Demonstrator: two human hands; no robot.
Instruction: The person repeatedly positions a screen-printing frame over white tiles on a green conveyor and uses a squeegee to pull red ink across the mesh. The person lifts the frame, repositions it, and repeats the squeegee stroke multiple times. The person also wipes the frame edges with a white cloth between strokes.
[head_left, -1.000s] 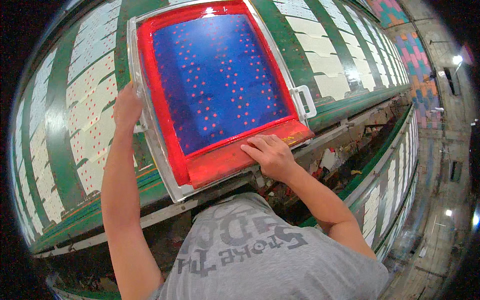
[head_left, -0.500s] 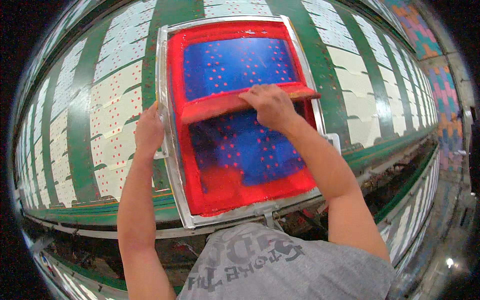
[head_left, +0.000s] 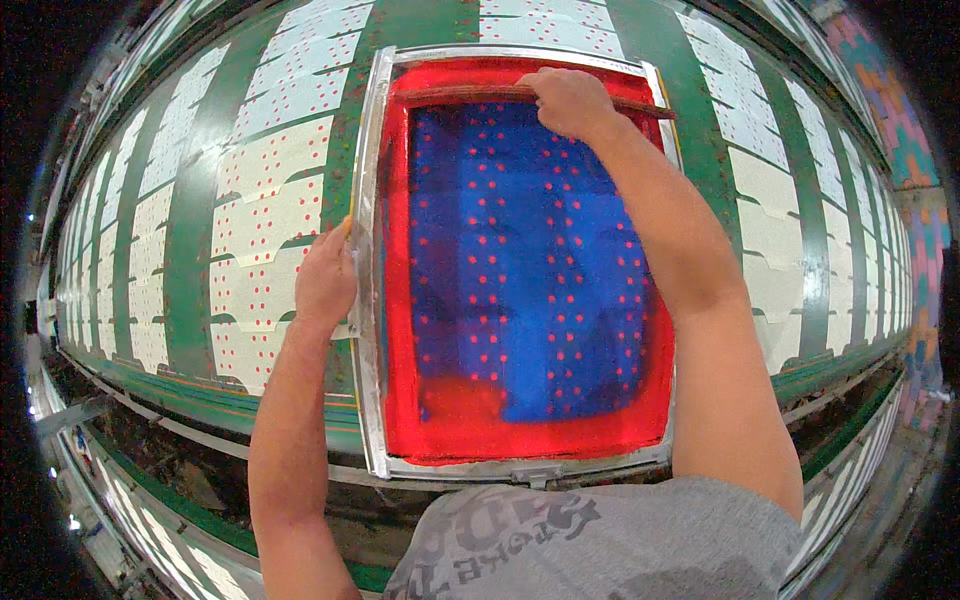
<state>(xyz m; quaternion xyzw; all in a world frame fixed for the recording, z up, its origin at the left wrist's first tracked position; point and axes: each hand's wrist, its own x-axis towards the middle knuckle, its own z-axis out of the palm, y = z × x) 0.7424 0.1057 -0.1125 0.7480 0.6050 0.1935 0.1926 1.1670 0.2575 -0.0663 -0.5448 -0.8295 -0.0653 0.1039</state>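
A screen-printing frame [head_left: 372,400] with silvery metal sides lies in front of me on the green table. Its blue mesh [head_left: 525,260] carries rows of red dots, and red ink [head_left: 560,440] borders it on all sides, spreading in a patch at the near left. At the far end my right hand [head_left: 570,102] is closed on a red-smeared squeegee [head_left: 460,93], which spans most of the frame's width. My left hand [head_left: 326,275] is closed at the left side rail, its fingers partly hidden against the edge.
Pale cut fabric pieces [head_left: 268,205] with red dots lie in rows on the green table [head_left: 190,240] to the left. More pale pieces [head_left: 765,215] lie to the right, the nearer ones without visible dots. A rail runs along the table's near edge.
My right hand has pushed the squeegee from mid-screen to the far end, uncovering the dotted mesh behind it. My left hand stays at the rail. The whole view has shifted, placing the frame farther right.
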